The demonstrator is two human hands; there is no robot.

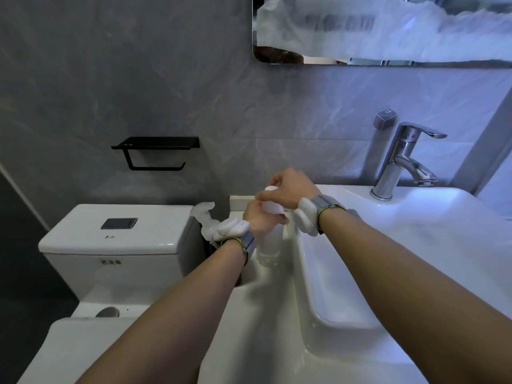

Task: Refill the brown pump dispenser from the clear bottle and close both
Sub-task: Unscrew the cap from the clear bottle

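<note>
Clear bottle (pixel 268 248) in left hand (pixel 257 217), right hand (pixel 291 189) atop

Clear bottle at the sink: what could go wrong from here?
1. The clear bottle stands on the narrow sink ledge between basin and toilet; if the left hand loses its grip, it may tip off.
2. The right hand grips the cap; if it comes free, it could drop into the basin.

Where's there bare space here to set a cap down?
White toilet tank lid: bare around its grey flush button. White sink ledge: free nearer the camera than the clear plastic bottle. Crowded at that bottle, gripped by left hand and right hand.
</note>
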